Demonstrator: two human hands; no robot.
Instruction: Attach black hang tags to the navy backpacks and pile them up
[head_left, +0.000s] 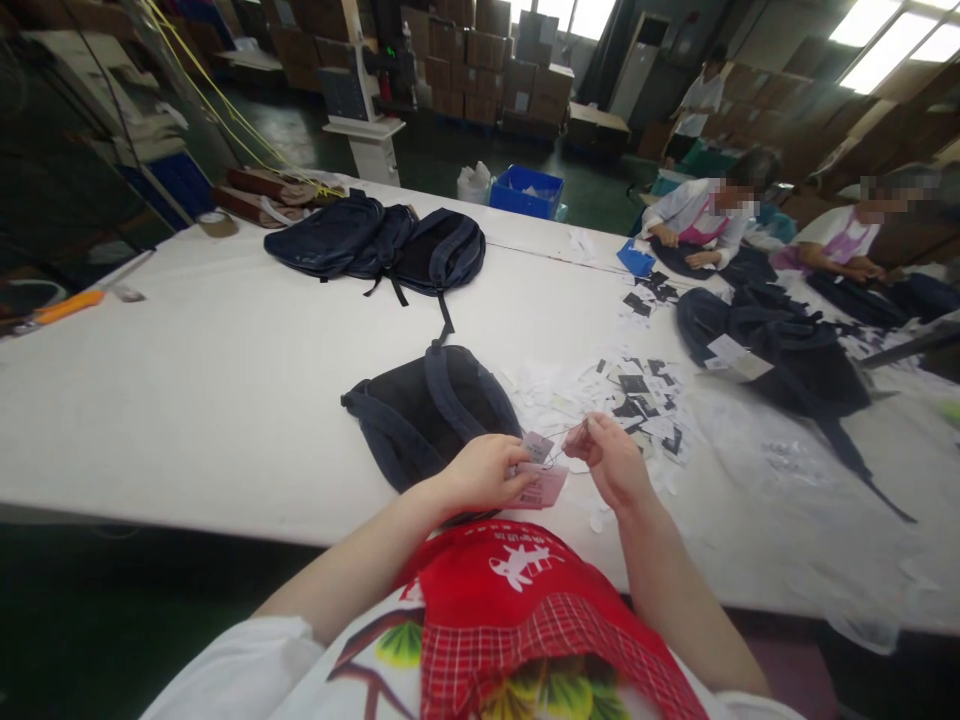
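Note:
My left hand (491,472) is closed on a pair of hang tags (546,487), one of them printed with a barcode. A thin dark string (559,436) runs from the tags to my right hand (607,458), whose thumb and forefinger pinch it. Just beyond my left hand a dark navy backpack (397,415) lies on the white table, its shoulder straps facing up. Part of the backpack is hidden behind my left hand and forearm.
Loose black and white tags (637,395) are scattered to the right. More navy backpacks (330,235) lie at the far left, and a backpack pile (787,350) at right. Two co-workers sit across the white table (187,420). A blue bin (526,190) stands behind its far edge.

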